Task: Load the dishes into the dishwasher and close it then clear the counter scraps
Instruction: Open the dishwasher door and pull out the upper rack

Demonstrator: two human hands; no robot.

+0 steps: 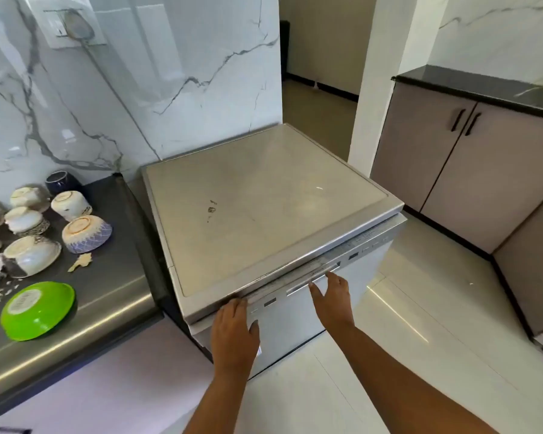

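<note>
Both hands are flat against the top of the shut dishwasher (273, 195) door: the left hand (234, 332) rests by the corner with straight fingers, and the right hand (333, 300) has loose fingers touching the handle (314, 278), gripping nothing. The bowls (87, 234) sit upside down on the counter (107, 296) to the left, with a green plate (37, 310) and scraps (80, 261) near them.

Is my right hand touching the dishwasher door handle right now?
Touching. The head view shows the right hand with its fingertips lying against the handle recess at the top of the dishwasher door, no gap visible.
</note>
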